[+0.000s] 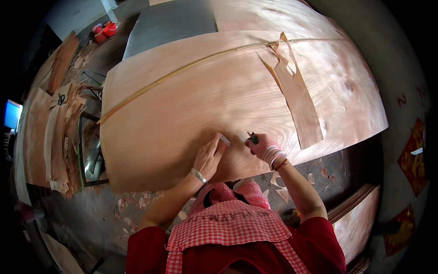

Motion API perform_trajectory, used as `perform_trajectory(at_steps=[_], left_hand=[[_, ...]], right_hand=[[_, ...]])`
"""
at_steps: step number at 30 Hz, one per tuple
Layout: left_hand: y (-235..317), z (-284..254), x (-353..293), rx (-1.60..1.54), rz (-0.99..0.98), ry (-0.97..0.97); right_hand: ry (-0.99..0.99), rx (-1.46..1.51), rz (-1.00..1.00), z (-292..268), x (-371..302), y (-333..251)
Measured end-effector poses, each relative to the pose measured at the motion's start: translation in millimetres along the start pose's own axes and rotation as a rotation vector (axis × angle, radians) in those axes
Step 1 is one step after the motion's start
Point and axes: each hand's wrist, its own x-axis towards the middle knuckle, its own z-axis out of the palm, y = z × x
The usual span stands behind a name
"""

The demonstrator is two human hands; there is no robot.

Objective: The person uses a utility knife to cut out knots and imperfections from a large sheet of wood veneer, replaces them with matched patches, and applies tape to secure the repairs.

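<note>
A broad sheet of thin wood veneer (182, 105) lies before me, with both hands over its near part. My left hand (209, 157), bare with a band at the wrist, is low over the veneer. Its fingers are closed at a small white flat piece (225, 139), which shows at the fingertips. To its right, my right hand (264, 148) wears a pink-and-white striped knit glove. Its fingers are wrapped round a small black-and-green tool (252, 138); most of the tool is hidden, so its kind is unclear.
A long thin wooden strip (182, 69) crosses the sheet. A torn veneer piece (299, 100) lies at right. Stacked veneer (57, 141) stands left, more sheets (358, 219) lower right. Veneer scraps (283, 194) litter the floor. Red buckets (109, 30) stand far left.
</note>
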Motion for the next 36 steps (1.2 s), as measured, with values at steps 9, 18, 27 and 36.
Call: perform_trajectory(at_steps=[9, 18, 27, 36], left_hand=[[-15.7, -24.0, -36.0, -0.119, -0.195, 0.080], [-37.8, -8.3, -25.3, -0.006, -0.135, 0.044], [30.0, -2.2, -22.1, -0.876, -0.307, 0.149], [46.6, -33.4, -37.0, -0.802, -0.304, 0.224]], right_hand=[[-0.178, 0.174, 0.031, 79.5, 31.3, -55.8], [-0.127, -0.355, 0.014, 76.3, 26.9, -53.6], [-0.008, 0.687, -0.015, 40.9, -28.8, -62.6], [-0.230, 0.712, -0.094, 15.1, -64.6, -87.3]])
